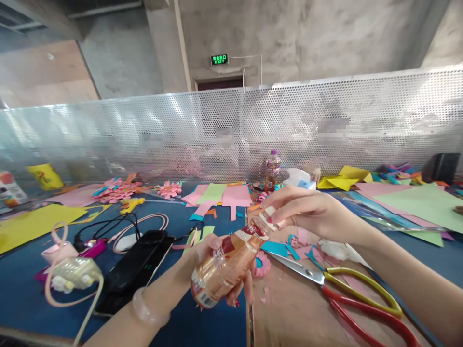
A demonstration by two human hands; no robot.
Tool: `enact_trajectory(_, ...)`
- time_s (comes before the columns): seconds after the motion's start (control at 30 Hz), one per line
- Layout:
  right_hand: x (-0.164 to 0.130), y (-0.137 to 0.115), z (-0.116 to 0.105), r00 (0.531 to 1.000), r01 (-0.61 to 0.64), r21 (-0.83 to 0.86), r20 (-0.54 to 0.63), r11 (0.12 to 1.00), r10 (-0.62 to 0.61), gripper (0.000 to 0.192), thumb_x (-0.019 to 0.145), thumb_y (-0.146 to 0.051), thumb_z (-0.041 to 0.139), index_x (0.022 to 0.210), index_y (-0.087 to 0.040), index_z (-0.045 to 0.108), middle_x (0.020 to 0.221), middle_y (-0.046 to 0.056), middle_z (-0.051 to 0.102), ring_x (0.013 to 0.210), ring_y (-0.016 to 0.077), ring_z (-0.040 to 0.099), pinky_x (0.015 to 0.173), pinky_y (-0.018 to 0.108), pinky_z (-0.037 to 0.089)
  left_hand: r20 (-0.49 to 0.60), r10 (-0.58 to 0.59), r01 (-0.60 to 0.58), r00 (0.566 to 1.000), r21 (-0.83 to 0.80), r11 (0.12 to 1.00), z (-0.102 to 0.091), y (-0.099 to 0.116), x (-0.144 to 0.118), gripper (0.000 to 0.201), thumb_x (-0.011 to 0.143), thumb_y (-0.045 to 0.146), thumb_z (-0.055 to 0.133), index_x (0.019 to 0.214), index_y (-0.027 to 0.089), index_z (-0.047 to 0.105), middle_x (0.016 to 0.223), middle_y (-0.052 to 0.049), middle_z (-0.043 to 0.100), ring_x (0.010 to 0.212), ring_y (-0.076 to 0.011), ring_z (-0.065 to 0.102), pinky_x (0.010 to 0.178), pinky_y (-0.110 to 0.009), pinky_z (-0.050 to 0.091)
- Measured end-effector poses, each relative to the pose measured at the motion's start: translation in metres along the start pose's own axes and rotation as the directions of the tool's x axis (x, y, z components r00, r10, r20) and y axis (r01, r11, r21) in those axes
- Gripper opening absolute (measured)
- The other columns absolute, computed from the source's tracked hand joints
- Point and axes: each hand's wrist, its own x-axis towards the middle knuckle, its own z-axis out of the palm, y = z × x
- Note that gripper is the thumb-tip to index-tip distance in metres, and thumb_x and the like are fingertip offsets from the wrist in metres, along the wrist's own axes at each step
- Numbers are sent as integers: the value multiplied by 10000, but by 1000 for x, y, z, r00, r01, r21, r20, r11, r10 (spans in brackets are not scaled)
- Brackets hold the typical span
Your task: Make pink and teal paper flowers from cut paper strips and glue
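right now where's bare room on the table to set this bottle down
Bare patches: the brown board left of the scissors, and the blue mat below the left hand holding the bottle. Crowded: cables and the black device at left, paper scraps ahead.

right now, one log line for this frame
left hand: holds bottle | right hand: on cap | scissors: on table
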Motion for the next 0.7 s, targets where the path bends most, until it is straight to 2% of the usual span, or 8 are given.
enact_trajectory(0.07, 0, -1, -3, 999, -9, -67, -34, 998, 7, 213, 845, -147, 538, 953, -271, 673, 1108, 31, 572, 982, 154, 565, 812, 307, 482, 82, -49, 50, 995, -19, 999, -3, -2, 0, 612, 543, 578, 613, 916, 94, 627, 797, -160, 684, 555, -213, 623, 487, -305, 489)
enact_trajectory(0.13, 0, 0, -7, 997, -44, -112, -69, 993, 36, 197, 832, -173, 564, 971, -274, 662, 1123, 40, 551, 1005, 170, 550, 831, 337, 475, 138, -43, 49, 989, -36, 998, -8, -3, 4, 620, 507, 545, 667, 922, 88, 611, 797, -144, 677, 564, -216, 625, 500, -310, 492)
enact_trajectory(0.2, -1, 2, -11, 993, -84, -112, -89, 990, 74, 201, 814, -194, 596, 990, -276, 647, 1134, 46, 536, 1025, 182, 538, 843, 355, 472, 183, 5, -6, 983, 7, 1000, -9, -1, 9, 629, 473, 495, 723, 926, 78, 599, 816, -143, 670, 614, -237, 636, 540, -333, 500)
enact_trajectory(0.3, -2, 11, -14, 984, -143, -76, -114, 987, 134, 191, 807, -221, 610, 989, -271, 638, 1127, 46, 536, 1028, 182, 535, 837, 349, 479, 216, 112, -159, 970, 213, 964, 2, 8, 12, 611, 492, 353, 777, 1003, 92, 567, 943, -160, 655, 816, -274, 633, 691, -373, 497)
enact_trajectory(0.4, -4, 24, -15, 968, -222, -65, -134, 973, 212, 158, 818, -251, 595, 969, -258, 641, 1110, 47, 546, 1020, 177, 542, 825, 338, 487, 194, 235, -300, 952, 454, 839, 27, 17, 6, 671, 465, 211, 815, 1065, 140, 524, 1017, -127, 639, 920, -251, 604, 819, -381, 453)
enact_trajectory(0.5, -5, 35, -15, 953, -283, -86, -135, 955, 271, 163, 822, -299, 586, 967, -249, 641, 1121, 55, 550, 1029, 178, 541, 842, 347, 480, 173, 408, -423, 896, 611, 669, 48, 19, 1, 638, 521, 280, 803, 1089, 171, 535, 1108, -130, 605, 1015, -257, 569, 902, -399, 404)
enact_trajectory(0.6, -6, 41, -14, 957, -288, -141, -92, 947, 277, 178, 837, -334, 558, 961, -243, 648, 1104, 57, 567, 1024, 175, 537, 864, 356, 461, 226, 447, -475, 865, 654, 589, 53, 19, 8, 495, 640, 378, 720, 1079, 204, 574, 1113, -112, 615, 1040, -254, 569, 905, -386, 414)
enact_trajectory(0.7, -5, 42, -11, 955, -294, -184, -7, 938, 298, 198, 850, -353, 532, 965, -247, 653, 1087, 51, 582, 998, 168, 541, 866, 354, 450, 311, 413, -503, 856, 687, 524, 55, 23, 21, 289, 766, 432, 580, 948, 218, 650, 956, -59, 669, 930, -202, 626, 838, -314, 462)
